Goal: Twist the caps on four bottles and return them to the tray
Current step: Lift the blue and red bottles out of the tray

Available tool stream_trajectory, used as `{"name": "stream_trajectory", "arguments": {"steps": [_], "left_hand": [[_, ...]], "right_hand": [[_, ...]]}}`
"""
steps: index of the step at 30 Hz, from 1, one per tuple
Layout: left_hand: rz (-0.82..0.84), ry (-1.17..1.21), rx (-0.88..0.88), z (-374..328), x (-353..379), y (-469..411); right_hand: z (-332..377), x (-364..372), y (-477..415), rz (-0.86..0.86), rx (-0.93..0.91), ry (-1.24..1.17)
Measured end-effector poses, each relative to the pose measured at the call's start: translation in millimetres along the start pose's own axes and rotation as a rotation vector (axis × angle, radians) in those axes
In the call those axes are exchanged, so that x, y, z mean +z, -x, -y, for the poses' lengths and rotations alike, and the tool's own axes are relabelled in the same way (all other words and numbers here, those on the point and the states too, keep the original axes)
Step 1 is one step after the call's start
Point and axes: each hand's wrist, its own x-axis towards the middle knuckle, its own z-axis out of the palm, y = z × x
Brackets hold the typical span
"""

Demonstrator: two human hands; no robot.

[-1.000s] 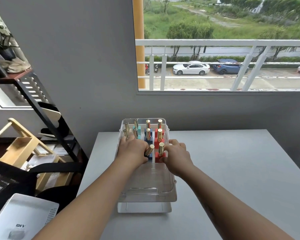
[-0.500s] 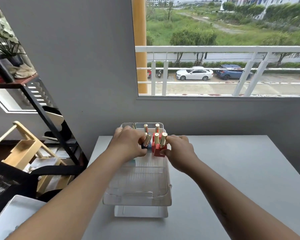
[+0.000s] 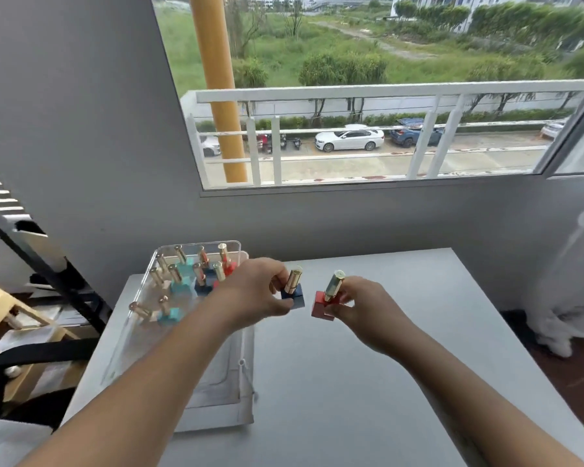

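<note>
Head view. Both forearms reach forward over a grey table, each hand carrying one bottle above its surface, to the right of a clear tray. The left hand is closed around a blue bottle: the thumb lies under the square body and the fingers wrap its far side, so that the gold cap stands free above the knuckles, tilted slightly to the right. The right hand is closed around a red bottle; its fingers pinch the body from the right, and the gold cap of this bottle leans up and to the right. The two bottles are near each other but do not touch, and neither rests on the table.

The tray sits at the left part of the table, its far end close to the grey wall. Inside it stand the remaining bottles, gold-capped with teal, blue and red bodies, grouped in rows toward the far end; two more stand apart nearer the person, at the left side. The near half of the tray is bare. A window above the table looks onto a white railing and parked cars.
</note>
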Motion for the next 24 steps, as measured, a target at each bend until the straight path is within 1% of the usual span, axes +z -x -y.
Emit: {"name": "stream_trajectory", "arguments": {"steps": [4,9,15,19,24], "left_hand": [[0.029,0.06,-0.06,-31,47,-16],[0.074,0.086,-0.057,-54,108,-27],[0.13,0.177,-0.124,-61,174,-29],[0.168,0.189,-0.147,-62,211,-29],[0.208,0.196,-0.222,-66,251,-32]], "right_hand": [[-50,-28,20,0.012,0.079,-0.053],[-112,-45,40,0.004,0.159,-0.111],[-177,-38,62,0.006,0.272,-0.188],[-211,-24,74,0.038,0.335,-0.181],[-238,-11,80,0.034,0.351,-0.126]]}}
